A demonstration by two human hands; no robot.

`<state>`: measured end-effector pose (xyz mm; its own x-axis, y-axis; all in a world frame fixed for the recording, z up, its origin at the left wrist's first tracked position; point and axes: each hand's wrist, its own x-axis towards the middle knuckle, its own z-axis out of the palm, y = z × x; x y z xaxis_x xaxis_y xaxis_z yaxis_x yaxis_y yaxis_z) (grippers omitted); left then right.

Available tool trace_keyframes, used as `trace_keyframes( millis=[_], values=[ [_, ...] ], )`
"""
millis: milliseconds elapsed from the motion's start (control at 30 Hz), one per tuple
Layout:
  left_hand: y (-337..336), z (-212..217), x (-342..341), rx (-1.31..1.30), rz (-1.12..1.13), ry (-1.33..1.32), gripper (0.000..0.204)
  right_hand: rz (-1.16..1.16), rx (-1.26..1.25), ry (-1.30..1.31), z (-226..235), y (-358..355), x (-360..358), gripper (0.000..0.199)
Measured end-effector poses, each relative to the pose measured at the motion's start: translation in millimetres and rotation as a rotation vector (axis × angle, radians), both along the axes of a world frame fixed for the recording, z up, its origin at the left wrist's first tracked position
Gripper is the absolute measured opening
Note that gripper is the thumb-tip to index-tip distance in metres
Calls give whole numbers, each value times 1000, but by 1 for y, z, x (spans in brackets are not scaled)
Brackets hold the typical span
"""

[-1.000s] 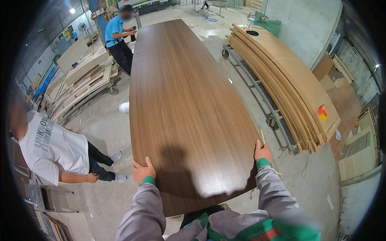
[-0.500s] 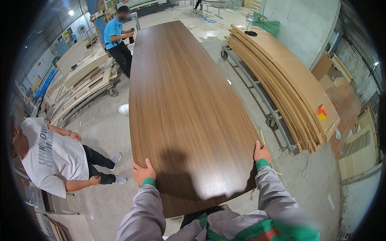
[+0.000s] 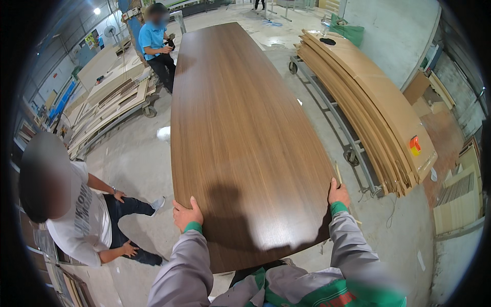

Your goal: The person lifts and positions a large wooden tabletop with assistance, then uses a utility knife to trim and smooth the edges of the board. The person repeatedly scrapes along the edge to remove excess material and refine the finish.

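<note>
Both hands, left hand [image 3: 187, 214] and right hand [image 3: 338, 193], clamp fingers over the long brown wood-veneer tabletop's [image 3: 240, 128] near corners, its length running straight ahead

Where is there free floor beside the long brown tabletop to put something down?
Bare concrete floor lies left of the tabletop, between it and the cart of boards, ahead of the crouching person. On the right it is crowded: a trolley of curved panels leaves only a narrow strip beside the right hand.
</note>
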<state>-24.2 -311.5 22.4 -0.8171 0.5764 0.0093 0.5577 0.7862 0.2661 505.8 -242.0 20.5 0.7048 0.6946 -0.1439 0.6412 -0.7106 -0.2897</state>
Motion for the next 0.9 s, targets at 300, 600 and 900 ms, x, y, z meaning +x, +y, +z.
trace_keyframes(
  millis=[300, 600, 900],
  values=[
    [2, 8, 3, -8, 9, -29, 89, -5, 14, -13, 4, -1, -1, 79],
    [2, 1, 1, 8, 5, 22, 90, 12, 9, -14, 5, 1, -2, 82],
    [1, -2, 0, 48, -15, 12, 88, 12, -12, -14, 7, -1, -2, 80]
  ],
)
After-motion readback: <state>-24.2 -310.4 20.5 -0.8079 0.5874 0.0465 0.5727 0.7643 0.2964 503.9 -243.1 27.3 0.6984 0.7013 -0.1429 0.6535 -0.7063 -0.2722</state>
